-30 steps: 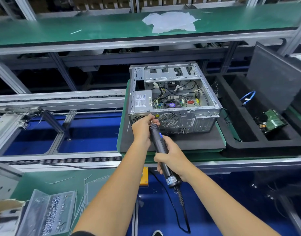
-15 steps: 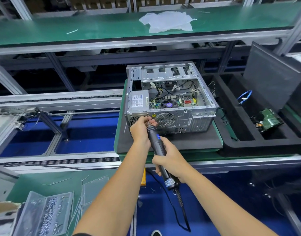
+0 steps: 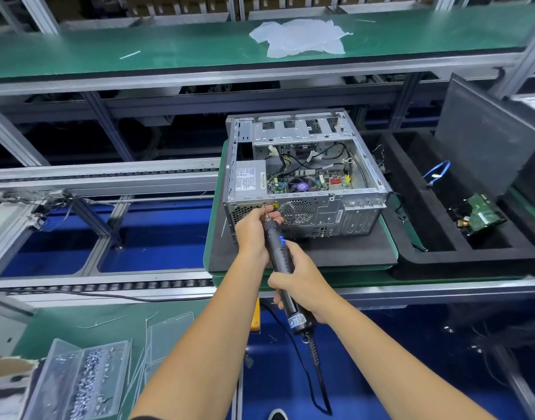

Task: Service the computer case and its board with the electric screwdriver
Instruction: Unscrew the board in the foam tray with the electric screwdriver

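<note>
An open silver computer case (image 3: 345, 213) lies on a dark foam pad, its rear panel facing me and its green board (image 3: 308, 181) visible inside. My right hand (image 3: 299, 277) grips the black electric screwdriver (image 3: 279, 253) by its body. The tool points up and away, with its bit at the rear panel's upper left, near the power supply grille. My left hand (image 3: 252, 228) pinches the bit end of the screwdriver against the panel. The bit tip is mostly hidden behind my fingers.
A black foam tray (image 3: 435, 256) to the right holds a green drive (image 3: 484, 215) and a blue cable (image 3: 438, 172). A clear box of screws (image 3: 84, 380) sits at lower left. A roller conveyor (image 3: 102, 180) runs to the left. White plastic (image 3: 302, 37) lies on the upper shelf.
The view has drifted slightly; both hands and the screwdriver hold the same spot at the case's rear panel.
</note>
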